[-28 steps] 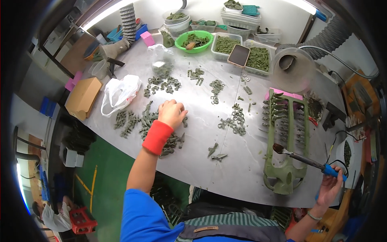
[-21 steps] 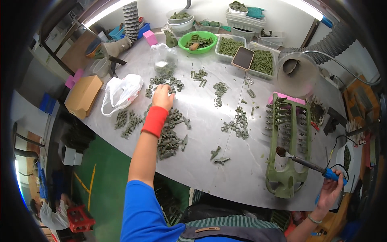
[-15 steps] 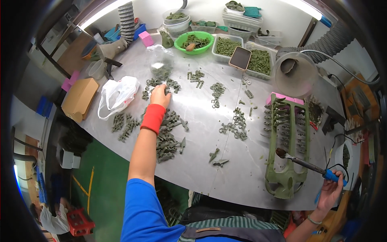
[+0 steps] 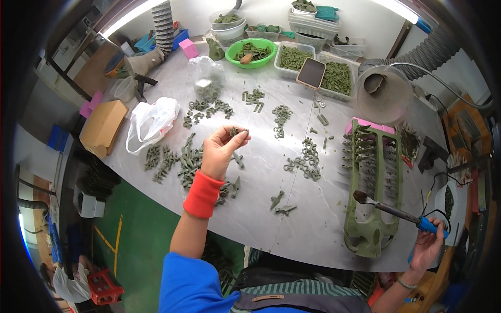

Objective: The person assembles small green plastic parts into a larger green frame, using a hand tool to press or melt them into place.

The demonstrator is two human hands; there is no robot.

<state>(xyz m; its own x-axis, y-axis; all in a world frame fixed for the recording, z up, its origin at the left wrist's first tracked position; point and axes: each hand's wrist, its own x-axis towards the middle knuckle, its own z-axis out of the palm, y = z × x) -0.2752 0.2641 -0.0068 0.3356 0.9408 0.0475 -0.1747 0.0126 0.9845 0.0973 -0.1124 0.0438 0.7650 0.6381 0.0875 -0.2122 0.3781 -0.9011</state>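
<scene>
Fingers of the left hand (image 4: 216,157) pinch a small dark-green piece (image 4: 233,132), while well to their right a long olive-green openwork frame (image 4: 360,227) runs near-to-far, nearer the right hand (image 4: 428,247) gripping a blue-handled metal tool (image 4: 397,212).

Shiny grey tabletop (image 4: 245,221), loads of small dark-green pieces (image 4: 191,160) heaped about, crumpled white plastic bag (image 4: 155,119), round bright-green bowl (image 4: 262,63)
</scene>
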